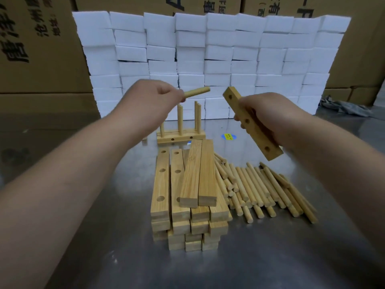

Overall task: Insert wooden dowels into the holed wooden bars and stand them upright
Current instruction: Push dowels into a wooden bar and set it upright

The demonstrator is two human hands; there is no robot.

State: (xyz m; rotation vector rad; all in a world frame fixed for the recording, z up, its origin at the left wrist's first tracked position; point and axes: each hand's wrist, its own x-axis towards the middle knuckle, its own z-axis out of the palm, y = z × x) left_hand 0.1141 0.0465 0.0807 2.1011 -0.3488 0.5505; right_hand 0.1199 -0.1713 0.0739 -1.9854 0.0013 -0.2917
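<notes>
My left fingers (179, 98) tight on a dowel (198, 91), right fingers (239, 119) tight round a holed bar (256, 135), above the counter (83, 247).

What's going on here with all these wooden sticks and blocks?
A person is putting wooden pieces together over a metal table. The left hand pinches a dowel and the right hand grips a holed bar. The dowel is not in a hole yet. Behind them, a finished piece stands with its dowels upright. Nearer the camera lie a stack of bars and a pile of loose dowels.
</notes>
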